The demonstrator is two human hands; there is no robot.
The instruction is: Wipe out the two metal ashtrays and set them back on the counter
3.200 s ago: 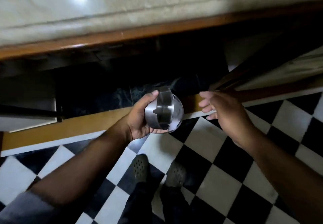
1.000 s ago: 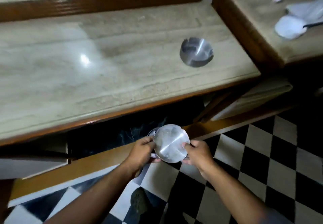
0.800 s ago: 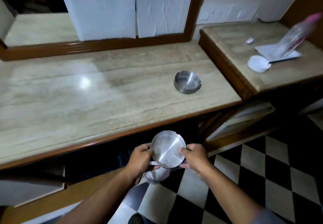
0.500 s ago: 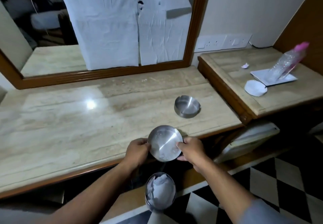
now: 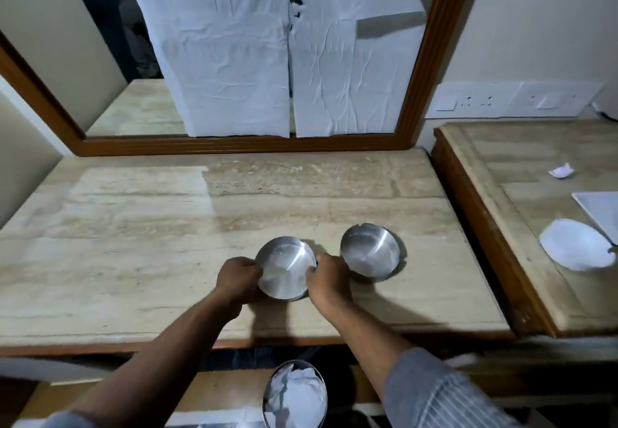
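Two round metal ashtrays are over the beige marble counter [image 5: 133, 243]. The left ashtray [image 5: 286, 267] is held between both hands, tilted slightly toward me, low over or on the counter; I cannot tell whether it touches. My left hand [image 5: 237, 277] grips its left rim and my right hand [image 5: 326, 280] grips its right rim. The second ashtray [image 5: 369, 250] stands on the counter just to the right, untouched.
A metal bin [image 5: 294, 397] holding crumpled white tissue stands on the floor below the counter edge. A wood-framed mirror [image 5: 240, 145] covered with white paper backs the counter. The raised side counter [image 5: 521, 243] at the right carries a white tissue [image 5: 575, 248], a paper scrap and a white sheet.
Both hands have carried the ashtray up from in front of the counter edge and forward over the counter, beside the second ashtray. The view has tilted up toward the mirror.
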